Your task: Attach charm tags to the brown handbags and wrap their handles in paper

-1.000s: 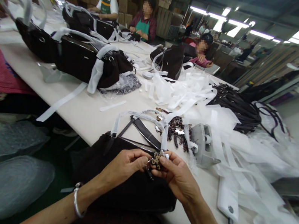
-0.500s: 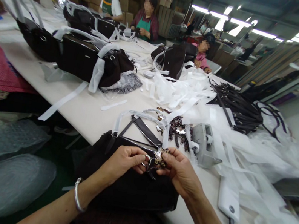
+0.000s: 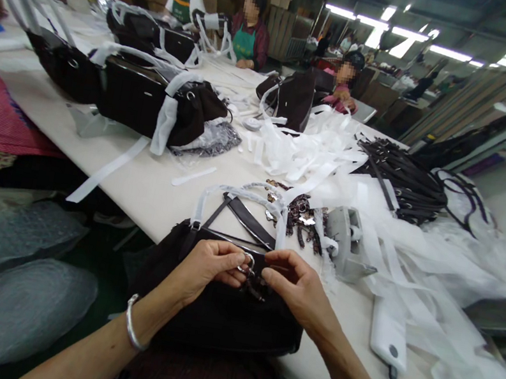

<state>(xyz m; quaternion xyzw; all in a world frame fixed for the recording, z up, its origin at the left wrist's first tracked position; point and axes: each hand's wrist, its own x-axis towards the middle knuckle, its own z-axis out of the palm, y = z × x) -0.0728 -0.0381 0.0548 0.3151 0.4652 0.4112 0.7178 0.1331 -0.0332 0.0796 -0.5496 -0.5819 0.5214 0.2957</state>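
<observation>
With our left hand (image 3: pixel 208 269) we hold the metal ring (image 3: pixel 252 262) pinched, its dark charm (image 3: pixel 256 291) at five o'clock above the black bag (image 3: pixel 235 324), while our right hand (image 3: pixel 299 286) has just loosened to a narrow gap, so probably the left alone carries it.

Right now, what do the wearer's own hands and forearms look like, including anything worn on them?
The left hand and right hand are both ungloved, and no sleeve shows on either forearm. A smooth, rounded, silver-coloured bangle sits around the left wrist; nothing is visible on the right wrist.
</observation>
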